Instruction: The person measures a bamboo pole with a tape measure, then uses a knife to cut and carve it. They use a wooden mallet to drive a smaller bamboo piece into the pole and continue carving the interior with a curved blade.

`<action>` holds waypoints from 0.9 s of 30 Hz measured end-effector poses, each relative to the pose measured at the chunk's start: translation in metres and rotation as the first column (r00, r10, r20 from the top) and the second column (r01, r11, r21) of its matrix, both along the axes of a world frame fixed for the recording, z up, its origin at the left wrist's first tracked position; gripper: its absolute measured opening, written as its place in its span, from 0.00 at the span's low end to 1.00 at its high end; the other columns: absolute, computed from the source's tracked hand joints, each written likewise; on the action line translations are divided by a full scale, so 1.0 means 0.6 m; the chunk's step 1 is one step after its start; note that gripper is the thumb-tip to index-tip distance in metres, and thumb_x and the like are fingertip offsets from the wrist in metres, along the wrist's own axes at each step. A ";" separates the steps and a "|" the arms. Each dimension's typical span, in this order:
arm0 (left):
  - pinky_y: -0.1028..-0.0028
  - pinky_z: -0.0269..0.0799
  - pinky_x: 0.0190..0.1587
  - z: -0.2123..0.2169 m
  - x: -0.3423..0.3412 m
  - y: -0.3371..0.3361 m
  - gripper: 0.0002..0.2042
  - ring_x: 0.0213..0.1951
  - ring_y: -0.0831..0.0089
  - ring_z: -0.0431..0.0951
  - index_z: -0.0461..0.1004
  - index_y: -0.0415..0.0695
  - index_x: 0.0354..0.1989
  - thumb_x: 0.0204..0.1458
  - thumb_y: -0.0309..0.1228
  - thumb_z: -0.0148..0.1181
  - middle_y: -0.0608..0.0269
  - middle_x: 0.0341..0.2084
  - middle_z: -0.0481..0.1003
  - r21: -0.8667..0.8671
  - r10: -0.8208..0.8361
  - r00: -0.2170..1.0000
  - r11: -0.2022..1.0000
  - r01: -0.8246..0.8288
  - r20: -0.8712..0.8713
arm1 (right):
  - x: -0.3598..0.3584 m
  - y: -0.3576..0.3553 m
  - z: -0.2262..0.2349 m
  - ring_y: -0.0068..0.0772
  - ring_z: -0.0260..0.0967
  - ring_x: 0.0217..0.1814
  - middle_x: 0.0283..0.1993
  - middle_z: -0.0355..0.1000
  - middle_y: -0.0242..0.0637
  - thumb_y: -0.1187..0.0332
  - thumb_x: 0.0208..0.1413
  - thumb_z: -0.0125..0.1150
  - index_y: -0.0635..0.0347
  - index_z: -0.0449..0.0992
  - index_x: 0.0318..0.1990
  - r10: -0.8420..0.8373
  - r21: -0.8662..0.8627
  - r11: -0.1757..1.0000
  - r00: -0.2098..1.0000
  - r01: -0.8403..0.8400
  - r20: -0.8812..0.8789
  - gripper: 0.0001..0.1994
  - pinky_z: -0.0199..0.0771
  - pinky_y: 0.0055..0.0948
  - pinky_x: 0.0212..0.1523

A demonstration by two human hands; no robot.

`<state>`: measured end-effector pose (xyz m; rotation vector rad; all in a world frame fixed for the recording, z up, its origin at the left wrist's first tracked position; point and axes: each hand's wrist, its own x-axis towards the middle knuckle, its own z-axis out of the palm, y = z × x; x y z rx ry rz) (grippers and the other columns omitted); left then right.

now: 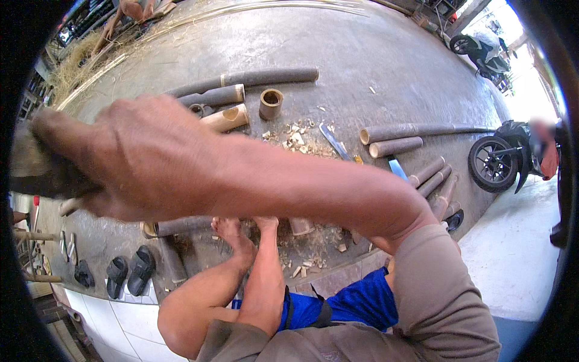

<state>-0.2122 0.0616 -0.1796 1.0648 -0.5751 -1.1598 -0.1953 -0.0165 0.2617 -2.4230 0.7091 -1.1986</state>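
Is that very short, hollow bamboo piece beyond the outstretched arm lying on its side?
No, the short bamboo piece stands upright on the floor, its open end facing up.

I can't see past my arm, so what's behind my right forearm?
Beyond its upper edge, pale wood chips and a metal blade show; below, a bare foot. Whatever lies directly behind your right forearm is covered.
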 end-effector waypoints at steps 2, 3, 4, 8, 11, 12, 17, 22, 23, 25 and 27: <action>0.62 0.66 0.64 0.019 -0.003 0.002 0.27 0.60 0.68 0.69 0.61 0.39 0.65 0.60 0.34 0.61 0.60 0.60 0.69 0.029 0.034 0.999 0.999 -0.034 -0.024 | -0.016 0.014 -0.010 0.53 0.76 0.25 0.24 0.74 0.45 0.62 0.51 0.66 0.51 0.58 0.68 0.037 -0.029 0.999 0.999 -0.036 0.024 0.36 0.72 0.52 0.24; 0.62 0.66 0.64 0.026 -0.010 -0.001 0.26 0.60 0.68 0.69 0.62 0.38 0.65 0.60 0.33 0.61 0.59 0.60 0.69 0.038 0.052 0.997 0.998 -0.050 -0.055 | -0.055 0.019 -0.036 0.47 0.73 0.20 0.19 0.71 0.41 0.59 0.53 0.67 0.48 0.55 0.72 0.078 -0.016 0.997 0.990 -0.081 -0.116 0.39 0.69 0.48 0.20; 0.62 0.66 0.64 0.032 -0.015 -0.002 0.26 0.60 0.68 0.69 0.63 0.37 0.65 0.60 0.32 0.60 0.59 0.60 0.70 0.062 0.077 0.992 0.996 -0.071 -0.101 | -0.105 0.026 -0.059 0.51 0.77 0.24 0.22 0.73 0.43 0.56 0.54 0.66 0.47 0.55 0.73 0.155 0.258 0.965 0.705 0.041 -0.692 0.40 0.72 0.49 0.22; 0.62 0.67 0.62 0.042 -0.028 -0.008 0.24 0.59 0.69 0.70 0.65 0.35 0.63 0.60 0.29 0.60 0.58 0.59 0.71 0.207 0.140 0.989 0.970 -0.126 -0.053 | -0.177 0.013 -0.141 0.53 0.80 0.30 0.28 0.79 0.50 0.61 0.53 0.63 0.55 0.70 0.57 0.087 0.214 0.963 0.560 0.165 -0.824 0.24 0.78 0.51 0.27; 0.64 0.69 0.61 0.031 -0.019 -0.001 0.25 0.58 0.71 0.71 0.66 0.35 0.64 0.59 0.29 0.62 0.58 0.59 0.71 0.013 0.101 0.984 0.994 -0.104 0.148 | -0.111 -0.014 -0.112 0.54 0.79 0.29 0.28 0.78 0.50 0.60 0.51 0.64 0.54 0.71 0.54 -0.011 0.143 0.983 0.821 0.112 -0.570 0.22 0.78 0.51 0.27; 0.62 0.66 0.64 0.021 -0.015 -0.002 0.25 0.61 0.68 0.68 0.64 0.36 0.65 0.61 0.30 0.60 0.58 0.62 0.69 0.039 0.059 0.998 0.997 -0.060 0.031 | -0.080 -0.013 -0.080 0.55 0.79 0.29 0.28 0.78 0.50 0.59 0.52 0.64 0.54 0.71 0.54 -0.037 0.071 0.995 0.927 0.068 -0.374 0.22 0.77 0.51 0.27; 0.60 0.61 0.69 -0.024 -0.020 0.009 0.27 0.64 0.65 0.66 0.60 0.40 0.69 0.63 0.33 0.58 0.58 0.65 0.66 0.091 -0.013 0.986 0.995 0.028 -0.168 | -0.017 0.006 -0.013 0.56 0.78 0.28 0.24 0.75 0.48 0.59 0.54 0.64 0.46 0.63 0.65 0.067 -0.108 0.993 0.966 -0.041 0.249 0.30 0.77 0.51 0.27; 0.61 0.66 0.66 0.009 -0.036 0.019 0.29 0.60 0.64 0.71 0.62 0.38 0.68 0.61 0.33 0.63 0.58 0.62 0.70 0.039 0.058 0.993 0.998 -0.054 -0.101 | -0.172 0.030 -0.137 0.47 0.80 0.28 0.26 0.78 0.45 0.59 0.57 0.61 0.46 0.62 0.69 0.160 0.239 0.958 0.397 0.159 -0.904 0.31 0.78 0.50 0.27; 0.61 0.66 0.66 0.022 -0.035 0.019 0.28 0.59 0.64 0.71 0.63 0.37 0.67 0.60 0.32 0.63 0.57 0.61 0.70 -0.055 0.025 0.997 0.998 -0.029 -0.071 | -0.176 0.023 -0.147 0.46 0.79 0.26 0.24 0.76 0.44 0.59 0.57 0.61 0.44 0.60 0.70 0.100 0.167 0.982 0.505 0.089 -0.857 0.32 0.76 0.49 0.25; 0.60 0.68 0.64 0.047 -0.027 0.017 0.26 0.58 0.65 0.72 0.64 0.35 0.66 0.61 0.31 0.62 0.56 0.61 0.70 0.060 0.073 0.995 0.995 -0.076 0.062 | -0.148 0.006 -0.138 0.43 0.76 0.21 0.20 0.73 0.42 0.59 0.58 0.60 0.42 0.57 0.73 0.076 0.189 0.976 0.646 0.107 -0.760 0.34 0.73 0.46 0.21; 0.61 0.70 0.62 0.059 -0.032 -0.005 0.24 0.57 0.66 0.73 0.67 0.33 0.63 0.61 0.30 0.60 0.54 0.61 0.71 -0.071 0.050 0.991 0.996 -0.059 -0.122 | -0.109 0.000 -0.093 0.44 0.73 0.19 0.19 0.71 0.41 0.60 0.57 0.63 0.43 0.57 0.73 -0.093 -0.048 0.996 0.872 0.080 -0.481 0.35 0.71 0.45 0.20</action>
